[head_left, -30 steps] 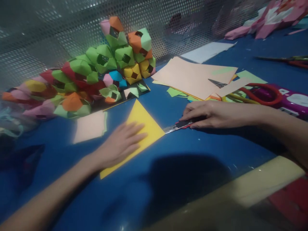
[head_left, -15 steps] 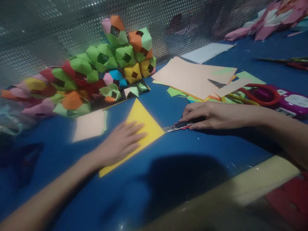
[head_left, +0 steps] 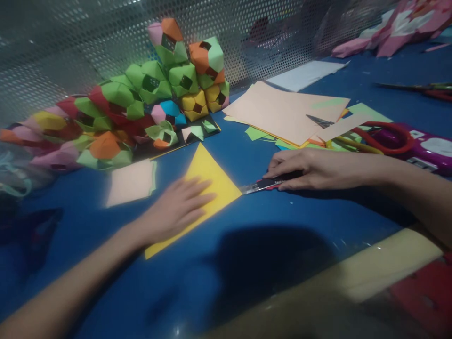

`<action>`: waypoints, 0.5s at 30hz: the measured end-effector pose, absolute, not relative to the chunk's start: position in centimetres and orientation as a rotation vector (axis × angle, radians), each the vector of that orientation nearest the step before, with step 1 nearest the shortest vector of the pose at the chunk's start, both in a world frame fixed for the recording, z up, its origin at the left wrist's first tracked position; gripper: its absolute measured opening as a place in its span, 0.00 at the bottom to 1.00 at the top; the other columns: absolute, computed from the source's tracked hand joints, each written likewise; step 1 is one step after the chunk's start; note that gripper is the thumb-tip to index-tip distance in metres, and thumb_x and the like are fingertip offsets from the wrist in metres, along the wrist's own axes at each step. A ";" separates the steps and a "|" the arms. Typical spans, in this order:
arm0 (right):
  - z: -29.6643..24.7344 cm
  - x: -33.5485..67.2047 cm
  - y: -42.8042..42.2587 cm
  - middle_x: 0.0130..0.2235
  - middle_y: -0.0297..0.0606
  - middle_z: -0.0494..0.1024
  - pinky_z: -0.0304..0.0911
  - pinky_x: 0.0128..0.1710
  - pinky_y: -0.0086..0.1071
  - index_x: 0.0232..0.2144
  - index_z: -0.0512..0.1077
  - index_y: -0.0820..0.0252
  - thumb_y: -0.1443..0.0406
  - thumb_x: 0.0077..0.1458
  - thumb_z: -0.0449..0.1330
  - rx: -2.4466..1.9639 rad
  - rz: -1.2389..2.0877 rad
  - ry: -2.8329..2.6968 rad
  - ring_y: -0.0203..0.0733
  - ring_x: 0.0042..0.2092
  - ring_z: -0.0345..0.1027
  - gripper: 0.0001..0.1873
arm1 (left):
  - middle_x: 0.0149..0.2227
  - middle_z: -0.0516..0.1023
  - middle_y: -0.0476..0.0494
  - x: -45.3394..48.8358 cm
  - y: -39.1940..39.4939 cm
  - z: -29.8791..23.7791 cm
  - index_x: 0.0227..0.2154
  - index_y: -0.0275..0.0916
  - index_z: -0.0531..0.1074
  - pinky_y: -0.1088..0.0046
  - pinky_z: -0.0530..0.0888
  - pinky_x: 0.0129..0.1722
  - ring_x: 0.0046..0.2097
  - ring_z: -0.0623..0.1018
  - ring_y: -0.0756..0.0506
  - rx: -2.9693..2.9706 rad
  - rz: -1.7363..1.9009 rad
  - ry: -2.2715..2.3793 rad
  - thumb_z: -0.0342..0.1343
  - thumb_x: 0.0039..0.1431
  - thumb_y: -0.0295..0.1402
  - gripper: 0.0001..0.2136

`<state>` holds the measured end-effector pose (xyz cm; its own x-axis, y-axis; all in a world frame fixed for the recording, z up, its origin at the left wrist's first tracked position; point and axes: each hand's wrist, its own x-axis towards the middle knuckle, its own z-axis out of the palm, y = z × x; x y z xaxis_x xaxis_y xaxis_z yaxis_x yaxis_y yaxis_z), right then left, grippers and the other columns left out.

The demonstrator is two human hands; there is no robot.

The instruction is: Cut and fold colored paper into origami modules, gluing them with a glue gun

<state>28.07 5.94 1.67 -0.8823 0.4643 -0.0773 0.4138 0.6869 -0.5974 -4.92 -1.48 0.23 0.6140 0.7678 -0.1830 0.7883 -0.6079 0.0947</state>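
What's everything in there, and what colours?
Yellow paper: 1, yellow, centre
Cutter: 1, black-red, centre
Paper shapes: over ten, multicoloured, back left
Small stack: 1, pale pink, left
Large stack: 1, pale pink, behind cutter
Scraps: several, green, beside large stack
Nearer scissors: 1, red-handled, right
Farther scissors: 1, dark-bladed, right edge
Unclear object: 1, purple-white, right
Pink item: 1, pink-white, top right
White paper: count unclear, white, back
Screen: 1, grey, back
Table: 1, blue, underneath
Pale strip: 1, yellowish, lower right
Red patch: 1, red, lower right
Left hand: 1, on yellow paper
Right hand: 1, holding cutter
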 end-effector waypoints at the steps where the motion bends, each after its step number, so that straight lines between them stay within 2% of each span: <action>1: 1.7 28.1 5.9 0.41 0.43 0.73 0.61 0.37 0.33 0.50 0.73 0.57 0.57 0.60 0.52 -0.724 0.964 -2.813 0.42 0.39 0.65 0.20 | 0.66 0.54 0.51 -4.9 -1.5 0.2 0.60 0.50 0.60 0.50 0.50 0.64 0.67 0.53 0.41 2.672 -0.183 1.297 0.34 0.67 0.46 0.23; 15: 2.0 27.8 5.5 0.41 0.44 0.73 0.60 0.38 0.33 0.50 0.72 0.59 0.56 0.61 0.52 -0.710 0.989 -2.827 0.42 0.40 0.65 0.21 | 0.66 0.54 0.50 -5.0 -1.4 0.1 0.60 0.49 0.60 0.50 0.50 0.64 0.67 0.53 0.42 2.695 -0.195 1.289 0.33 0.67 0.46 0.23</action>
<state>27.75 5.48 2.04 -0.8917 0.4435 -0.0901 0.4029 0.6873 -0.6043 -5.01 -1.43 0.15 0.6227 0.7615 -0.1801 0.7807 -0.6201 0.0772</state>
